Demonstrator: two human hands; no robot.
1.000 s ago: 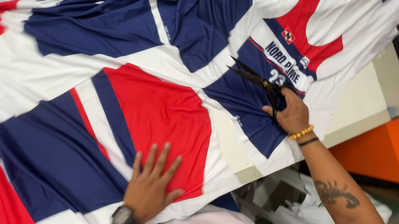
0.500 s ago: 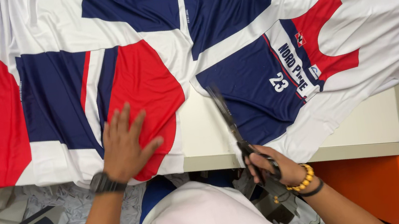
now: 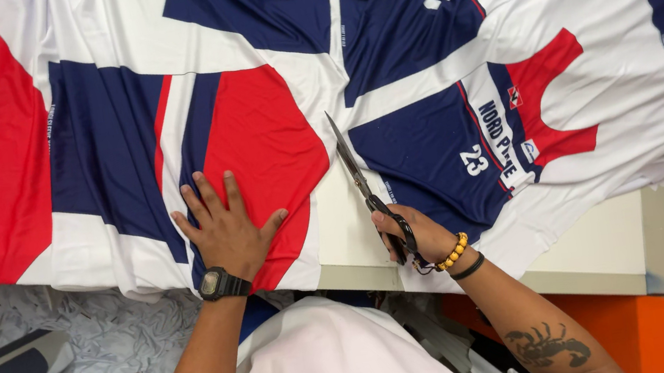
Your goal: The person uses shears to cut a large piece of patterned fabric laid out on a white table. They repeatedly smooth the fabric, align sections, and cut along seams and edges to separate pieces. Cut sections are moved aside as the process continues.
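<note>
A bare strip of table lies open between the fabric panels (scissors crossing it).

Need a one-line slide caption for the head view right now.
Left hand flat on red, navy and white printed fabric; right hand holds black-handled scissors at its edge.

There are no packages, signs or screens here. The only labels are small marks printed on the big cloth that lies spread over the table. One is a tiny red and white square badge on a white stripe, right of the middle. Just below it, where that stripe ends, sits a small pale badge (too little to see well). A thin strip of tiny print runs down a white band near the top middle.
</note>
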